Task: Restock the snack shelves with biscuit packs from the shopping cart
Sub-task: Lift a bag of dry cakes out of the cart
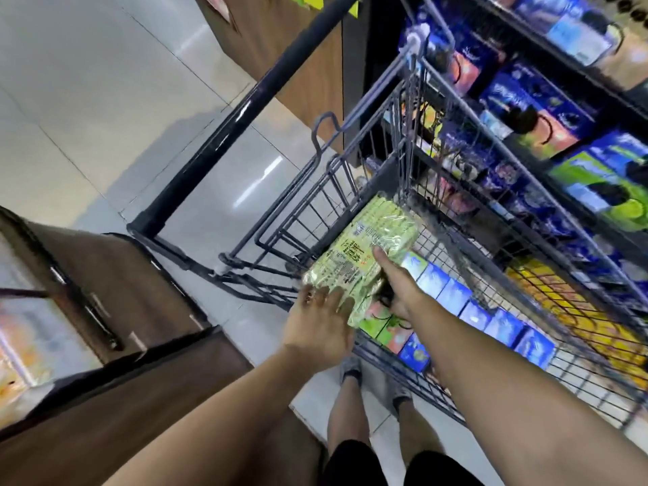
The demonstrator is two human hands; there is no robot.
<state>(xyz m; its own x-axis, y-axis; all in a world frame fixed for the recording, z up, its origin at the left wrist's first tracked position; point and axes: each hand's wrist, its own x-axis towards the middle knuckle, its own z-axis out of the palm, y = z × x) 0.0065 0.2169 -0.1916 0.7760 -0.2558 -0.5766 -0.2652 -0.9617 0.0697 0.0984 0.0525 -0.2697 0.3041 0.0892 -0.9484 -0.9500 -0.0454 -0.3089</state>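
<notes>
Nearest the camera are the person's bare legs, dark shorts and grey shoes (350,369) on the pale tiled floor (105,100), below and between the two forearms; a brown wooden counter (122,398) runs under the left forearm. The left hand (321,322) lies palm-down with fingers spread flat over the near end of a pale green biscuit pack (364,256), pressing on it rather than closing round it; the right hand (396,285) grips the same pack from the right side, thumb laid along its printed top face, the other fingers curled beneath and mostly hidden. The pack is held between both hands, lengthwise away from the body, above the near left corner of the shopping cart (417,135). Just under and right of the right hand, inside the cart's basket, a row of blue boxes (456,296) stands side by side, with green and pink packs (378,322) below the wrist; yellow packs (568,310) lie further right. Beyond the hands, the cart's wire front rises; to the right of it, the snack shelves (561,110) carry blue and green boxes, blurred.
</notes>
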